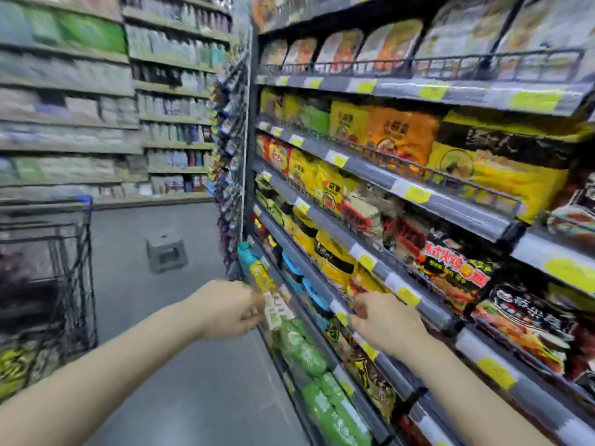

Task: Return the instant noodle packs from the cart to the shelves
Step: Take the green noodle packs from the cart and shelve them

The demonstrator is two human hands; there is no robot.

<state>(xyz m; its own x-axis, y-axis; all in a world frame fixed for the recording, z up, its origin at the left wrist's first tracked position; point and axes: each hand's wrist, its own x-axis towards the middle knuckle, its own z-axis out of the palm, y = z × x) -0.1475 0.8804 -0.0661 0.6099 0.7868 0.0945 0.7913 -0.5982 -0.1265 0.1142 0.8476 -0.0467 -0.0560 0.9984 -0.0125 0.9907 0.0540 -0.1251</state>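
Both my arms reach toward the noodle shelves (380, 188) on the right. My left hand (225, 309) is closed on the end of a pale green and white noodle pack (277, 312) held against a low shelf. My right hand (383, 320) rests on the grey rail of the shelf above, fingers curled at the edge; whether it holds anything is hidden by blur. Green packs (302, 349) lie on the lowest shelf. The black wire cart (48, 272) stands at the far left with a yellow-green pack (13, 368) inside.
A grey step stool (165, 251) stands in the aisle ahead. Shelves of bottles (174, 101) line the far left side. The grey floor (193, 365) stretches between the cart and the noodle shelves. Yellow price tags run along the shelf rails.
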